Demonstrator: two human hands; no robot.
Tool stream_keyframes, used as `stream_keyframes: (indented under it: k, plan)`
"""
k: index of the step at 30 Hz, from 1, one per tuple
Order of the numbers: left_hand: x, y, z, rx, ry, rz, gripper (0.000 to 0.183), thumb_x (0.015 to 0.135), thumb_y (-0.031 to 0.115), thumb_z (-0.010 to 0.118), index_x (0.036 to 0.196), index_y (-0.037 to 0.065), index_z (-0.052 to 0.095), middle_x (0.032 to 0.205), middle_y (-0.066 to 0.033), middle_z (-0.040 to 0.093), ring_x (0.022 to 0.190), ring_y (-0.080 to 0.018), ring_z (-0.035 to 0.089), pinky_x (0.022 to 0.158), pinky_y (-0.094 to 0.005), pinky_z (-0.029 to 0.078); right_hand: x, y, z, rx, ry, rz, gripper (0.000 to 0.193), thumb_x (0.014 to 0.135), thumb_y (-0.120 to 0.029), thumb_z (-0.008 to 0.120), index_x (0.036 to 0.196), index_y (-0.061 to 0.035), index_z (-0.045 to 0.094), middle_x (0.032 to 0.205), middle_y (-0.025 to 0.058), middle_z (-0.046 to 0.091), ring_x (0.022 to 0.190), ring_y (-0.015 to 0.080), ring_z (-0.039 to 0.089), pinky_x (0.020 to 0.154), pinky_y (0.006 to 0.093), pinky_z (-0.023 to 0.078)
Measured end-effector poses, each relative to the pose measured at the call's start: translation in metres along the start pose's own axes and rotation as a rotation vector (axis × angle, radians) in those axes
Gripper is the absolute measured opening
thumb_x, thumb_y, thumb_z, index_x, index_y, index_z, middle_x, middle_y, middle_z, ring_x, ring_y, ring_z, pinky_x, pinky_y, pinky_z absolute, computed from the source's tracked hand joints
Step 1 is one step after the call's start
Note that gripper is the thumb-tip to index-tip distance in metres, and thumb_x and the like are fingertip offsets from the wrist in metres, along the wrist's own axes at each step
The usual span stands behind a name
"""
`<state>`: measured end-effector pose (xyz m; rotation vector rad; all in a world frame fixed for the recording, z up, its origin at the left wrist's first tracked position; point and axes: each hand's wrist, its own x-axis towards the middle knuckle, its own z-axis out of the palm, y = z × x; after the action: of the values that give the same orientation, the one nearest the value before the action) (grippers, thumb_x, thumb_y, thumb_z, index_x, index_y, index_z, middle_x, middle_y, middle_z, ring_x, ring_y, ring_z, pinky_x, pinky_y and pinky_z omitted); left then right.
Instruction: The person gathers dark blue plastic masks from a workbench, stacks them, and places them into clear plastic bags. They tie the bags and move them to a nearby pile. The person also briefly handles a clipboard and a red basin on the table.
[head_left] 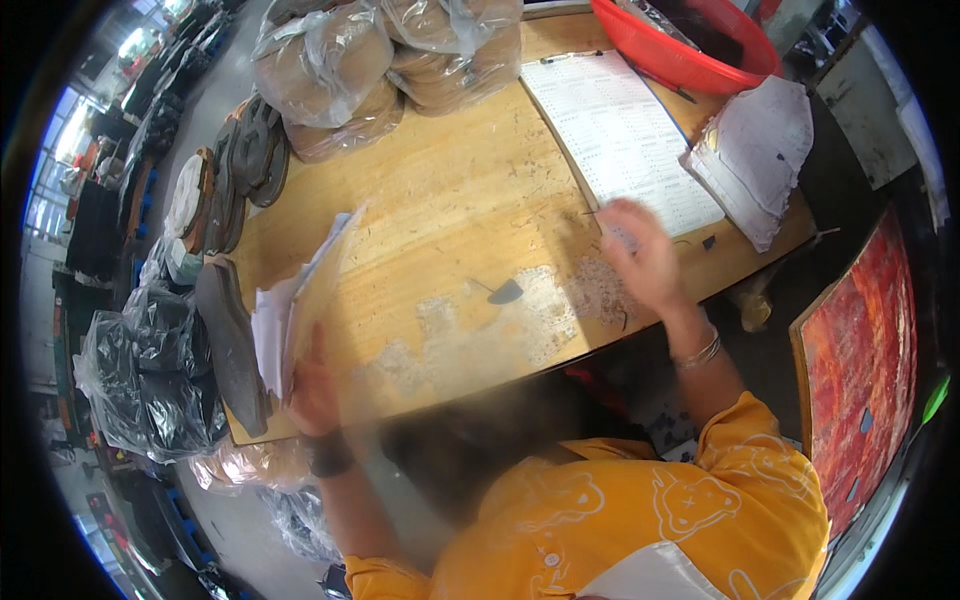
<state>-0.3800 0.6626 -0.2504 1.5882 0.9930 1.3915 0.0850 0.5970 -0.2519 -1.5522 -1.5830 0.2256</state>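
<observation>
At the left side of the wooden table, my left hand (316,392) is blurred and closed on the lower end of some thin pale lavender sheets (272,335), which stand up from the tabletop. My right hand (645,262) is over the table's right part, beside a clipboard with a printed sheet (625,135). Its fingers are pinched together, and a small dark thing shows at their tips, too blurred to name. Between my hands a small dark grey scrap (505,292) lies on the worn wood.
Clear bags of stacked brown soles (330,70) sit at the table's back. Grey soles (232,345) line its left edge, near black plastic bags (150,370). A red basket (690,45) and a crumpled white stack (760,150) stand at the right. A red-patterned board (865,370) leans beyond.
</observation>
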Motion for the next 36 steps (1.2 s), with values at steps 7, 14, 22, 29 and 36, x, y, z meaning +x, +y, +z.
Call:
stream_keyframes:
  k: [7,14,22,29,36]
  plan:
    - [-0.006,0.029,0.019,0.991,-0.734,0.195,0.052,0.071,0.000,0.056,0.121,0.010,0.062,0.139,-0.0176,0.045,0.133,-0.0421,0.034,0.111,-0.0469,0.027,0.092,0.117,-0.060,-0.533,0.284,0.456,0.056,0.082,-0.038,0.063,0.127,-0.0056,0.052,0.129,0.0270,0.048,0.125,0.0418,0.041,0.104,0.0457,0.035]
    - [-0.001,0.037,-0.014,0.841,-0.789,-0.141,0.045,0.067,-0.004,0.053,0.107,0.008,0.068,0.133,-0.0221,0.050,0.131,-0.0443,0.036,0.111,-0.0496,0.025,0.111,0.134,-0.053,-0.879,0.061,0.516,0.074,0.081,-0.059,0.054,0.133,-0.0079,0.048,0.136,0.0261,0.045,0.137,0.0434,0.024,0.111,0.0577,0.011]
    - [-0.024,-0.006,0.017,1.060,-0.514,0.094,0.075,0.070,0.031,0.068,0.136,0.005,0.043,0.144,-0.0268,0.034,0.133,-0.0457,0.029,0.109,-0.0542,0.021,0.144,0.113,-0.027,-0.824,0.088,0.536,0.065,0.084,-0.051,0.052,0.130,-0.0060,0.046,0.127,0.0298,0.046,0.123,0.0438,0.040,0.104,0.0514,0.030]
    - [-0.044,-0.002,0.033,1.136,-0.473,0.097,0.091,0.059,0.035,0.078,0.137,0.007,0.042,0.146,-0.0245,0.032,0.134,-0.0458,0.026,0.110,-0.0558,0.018,0.083,0.075,-0.014,-0.627,0.136,0.363,0.061,0.080,-0.040,0.062,0.126,-0.0009,0.048,0.122,0.0303,0.046,0.122,0.0452,0.038,0.105,0.0484,0.029]
    - [-0.017,-0.004,0.003,1.028,-0.582,0.162,0.097,0.053,0.031,0.083,0.137,0.007,0.042,0.148,-0.0215,0.031,0.136,-0.0438,0.026,0.111,-0.0547,0.019,0.027,-0.037,0.068,-0.464,-0.164,0.485,0.060,0.082,-0.031,0.059,0.133,-0.0028,0.043,0.135,0.0315,0.036,0.126,0.0477,0.032,0.106,0.0578,0.024]
